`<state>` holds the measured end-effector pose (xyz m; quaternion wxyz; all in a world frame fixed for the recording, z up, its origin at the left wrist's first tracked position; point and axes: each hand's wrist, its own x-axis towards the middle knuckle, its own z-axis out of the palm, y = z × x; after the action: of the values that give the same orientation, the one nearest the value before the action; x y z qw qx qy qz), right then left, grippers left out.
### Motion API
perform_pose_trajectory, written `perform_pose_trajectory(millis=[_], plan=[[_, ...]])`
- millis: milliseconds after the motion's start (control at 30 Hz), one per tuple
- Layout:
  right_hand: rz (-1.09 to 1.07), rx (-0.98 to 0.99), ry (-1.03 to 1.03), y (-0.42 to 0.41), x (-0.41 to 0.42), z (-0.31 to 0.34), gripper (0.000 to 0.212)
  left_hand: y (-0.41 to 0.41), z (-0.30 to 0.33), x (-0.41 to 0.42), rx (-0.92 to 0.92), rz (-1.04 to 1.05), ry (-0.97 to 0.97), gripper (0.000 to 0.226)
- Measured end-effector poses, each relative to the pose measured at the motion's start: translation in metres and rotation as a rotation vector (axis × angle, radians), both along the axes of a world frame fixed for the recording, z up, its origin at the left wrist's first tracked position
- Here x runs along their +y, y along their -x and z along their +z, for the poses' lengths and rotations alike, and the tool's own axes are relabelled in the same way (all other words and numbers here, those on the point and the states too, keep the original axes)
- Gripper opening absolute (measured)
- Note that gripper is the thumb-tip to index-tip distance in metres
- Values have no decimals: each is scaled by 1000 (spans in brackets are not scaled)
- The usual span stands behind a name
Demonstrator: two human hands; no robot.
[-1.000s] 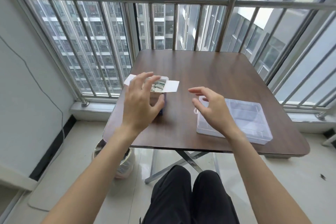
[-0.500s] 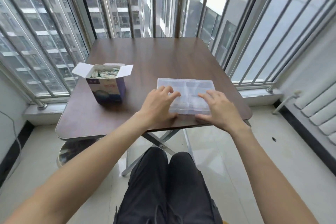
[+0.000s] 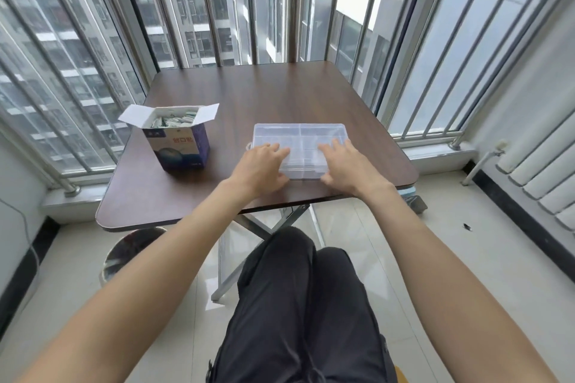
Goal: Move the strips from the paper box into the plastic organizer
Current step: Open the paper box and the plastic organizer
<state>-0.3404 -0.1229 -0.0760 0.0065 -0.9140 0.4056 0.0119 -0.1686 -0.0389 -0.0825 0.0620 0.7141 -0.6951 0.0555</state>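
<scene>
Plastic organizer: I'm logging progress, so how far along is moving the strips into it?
Done: the paper box stands open on the table, flaps spread. In hand: the left hand and right hand rest on the plastic organizer, thumbs at its near edge; its lid looks closed. Left: all the strips are in the box; none shows in the organizer, so the transfer hasn't begun.
</scene>
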Motion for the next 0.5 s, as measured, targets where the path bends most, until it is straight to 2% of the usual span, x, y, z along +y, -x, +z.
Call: perform_pose_trajectory(millis=[100, 167, 300, 400, 500], plan=[[23, -152, -59, 11, -4, 4, 58, -6, 2, 8, 68, 6, 32, 48], [9, -293, -58, 15, -3, 7, 51, -15, 4, 15, 158, 33, 111, 45], [-42, -655, 10, 11, 6, 20, 36, -22, 19, 27, 357, 55, 442, 29], [-92, -883, 4, 9, 9, 33, 34, -22, 31, 35, 410, 90, 686, 31], [-121, -984, -74, 10, 9, 40, 28, -24, 23, 45, 491, 196, 713, 41]])
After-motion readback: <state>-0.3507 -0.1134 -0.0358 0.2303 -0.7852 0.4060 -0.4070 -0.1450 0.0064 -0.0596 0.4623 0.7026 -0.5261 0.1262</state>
